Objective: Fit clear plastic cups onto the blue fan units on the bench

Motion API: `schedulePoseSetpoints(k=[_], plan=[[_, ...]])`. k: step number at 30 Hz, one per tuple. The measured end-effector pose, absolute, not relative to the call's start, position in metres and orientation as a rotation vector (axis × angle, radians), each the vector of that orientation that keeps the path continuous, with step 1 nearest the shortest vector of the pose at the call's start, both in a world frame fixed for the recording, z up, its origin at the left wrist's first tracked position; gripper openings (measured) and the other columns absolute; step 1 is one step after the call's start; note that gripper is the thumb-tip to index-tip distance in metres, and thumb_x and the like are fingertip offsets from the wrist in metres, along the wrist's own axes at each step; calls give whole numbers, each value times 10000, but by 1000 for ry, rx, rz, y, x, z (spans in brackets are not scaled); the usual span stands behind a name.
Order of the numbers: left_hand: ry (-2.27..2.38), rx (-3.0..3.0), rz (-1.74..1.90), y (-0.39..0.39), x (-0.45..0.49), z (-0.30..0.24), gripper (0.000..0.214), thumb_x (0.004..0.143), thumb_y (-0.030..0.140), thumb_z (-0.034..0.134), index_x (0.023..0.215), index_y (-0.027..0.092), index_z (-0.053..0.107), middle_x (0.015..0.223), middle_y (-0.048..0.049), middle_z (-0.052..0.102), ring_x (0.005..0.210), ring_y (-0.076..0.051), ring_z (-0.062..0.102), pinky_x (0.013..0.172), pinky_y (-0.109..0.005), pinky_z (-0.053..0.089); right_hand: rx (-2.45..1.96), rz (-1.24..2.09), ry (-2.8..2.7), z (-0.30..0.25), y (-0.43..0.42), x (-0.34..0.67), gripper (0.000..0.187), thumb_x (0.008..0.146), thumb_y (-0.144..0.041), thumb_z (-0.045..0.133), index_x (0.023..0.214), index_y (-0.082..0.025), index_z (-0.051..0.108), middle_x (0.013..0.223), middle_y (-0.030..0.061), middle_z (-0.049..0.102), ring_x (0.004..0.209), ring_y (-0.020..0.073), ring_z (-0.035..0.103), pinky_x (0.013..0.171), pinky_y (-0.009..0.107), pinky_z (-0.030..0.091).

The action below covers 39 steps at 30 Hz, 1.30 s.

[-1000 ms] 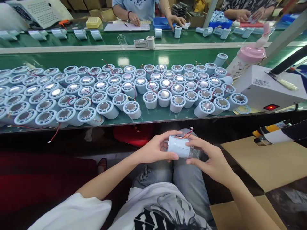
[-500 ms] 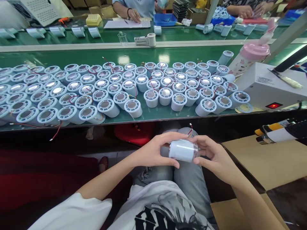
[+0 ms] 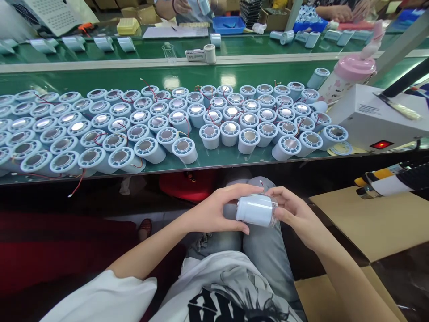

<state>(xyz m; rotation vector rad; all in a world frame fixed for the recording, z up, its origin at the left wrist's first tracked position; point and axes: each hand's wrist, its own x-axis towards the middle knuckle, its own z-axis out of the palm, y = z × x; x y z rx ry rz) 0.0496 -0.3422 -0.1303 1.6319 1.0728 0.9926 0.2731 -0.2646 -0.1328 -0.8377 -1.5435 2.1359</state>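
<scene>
Over my lap I hold a pale blue cylindrical housing point(image 3: 256, 209) lying on its side, with a clear cap at its right end. My left hand point(image 3: 217, 211) wraps round its left end, thumb beneath. My right hand point(image 3: 295, 214) grips the right end at the clear cap. A red wire tip shows just above the housing. On the green belt point(image 3: 208, 163) in front of me stand several rows of the same housings point(image 3: 181, 123), metal discs up, some trailing red wires.
A white box with a red lit switch point(image 3: 368, 120) and a pink-lidded bottle point(image 3: 348, 74) sit at the belt's right. Cardboard boxes point(image 3: 375, 223) lie beside my right knee. Across the far belt, other people's hands point(image 3: 182, 6) work among more housings.
My right hand has closed in on the housing's right end, and the red wires that stuck up above it are now almost tucked away. The view has tilted slightly.
</scene>
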Motion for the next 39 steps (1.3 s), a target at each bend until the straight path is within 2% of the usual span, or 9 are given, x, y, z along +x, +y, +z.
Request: schedulePoseSetpoints(k=[6, 14, 19, 24, 27, 29, 33, 39], plan=[[1036, 1626, 1026, -342, 50, -131, 774, 679, 267, 834, 1382, 273, 509, 1412, -100, 543, 1320, -282, 491, 1105, -409, 393, -972, 2220, -1417, -135, -266, 269, 426, 834, -564, 656, 996, -186, 548, 721, 2, 651, 583, 142, 656, 505, 227, 575], [993, 1640, 1056, -340, 49, -132, 787, 673, 259, 839, 1385, 298, 508, 1440, -94, 517, 1342, -288, 469, 1128, -425, 370, -1061, 2392, -1226, -139, -270, 260, 575, 760, -736, 601, 875, -177, 528, 512, -7, 618, 394, 146, 616, 315, 157, 460], [993, 1586, 1080, -342, 49, -133, 764, 661, 275, 846, 1361, 294, 539, 1444, -102, 509, 1360, -311, 443, 1127, -457, 369, -1062, 2494, -1178, -137, -271, 257, 621, 750, -768, 577, 910, -170, 525, 549, 38, 665, 353, 126, 581, 288, 138, 418], [960, 1313, 1033, -338, 51, -133, 859, 632, 203, 860, 1400, 290, 486, 1429, -110, 521, 1290, -293, 522, 1040, -393, 468, -1099, 2527, -1065, -142, -271, 256, 544, 830, -710, 514, 954, -180, 511, 552, 58, 681, 343, 123, 563, 288, 131, 378], [861, 1174, 1015, -317, 58, -142, 903, 605, 162, 869, 1410, 271, 473, 1409, -126, 539, 1255, -286, 556, 1051, -396, 454, -1164, 2446, -858, -153, -270, 263, 443, 911, -615, 433, 923, -181, 521, 527, 59, 663, 343, 127, 553, 291, 136, 355], [797, 1127, 965, -292, 69, -152, 890, 598, 158, 871, 1396, 255, 492, 1409, -140, 538, 1265, -292, 547, 1064, -413, 436, -1192, 2338, -732, -163, -268, 273, 449, 936, -583, 391, 885, -165, 545, 518, 68, 649, 337, 116, 531, 295, 137, 341], [658, 1100, 780, -231, 113, -169, 863, 582, 206, 884, 1366, 217, 523, 1405, -158, 537, 1286, -303, 523, 1056, -437, 428, -1209, 2071, -601, -182, -260, 305, 499, 933, -592, 361, 878, -151, 588, 544, 52, 623, 348, 92, 474, 292, 142, 312], [569, 1223, 600, -163, 179, -174, 715, 595, 297, 879, 1238, 137, 609, 1228, -144, 660, 1162, -265, 604, 1066, -457, 397, -1156, 1811, -440, -192, -239, 346, 412, 922, -569, 397, 857, -195, 559, 567, 5, 558, 414, 105, 474, 295, 144, 309]])
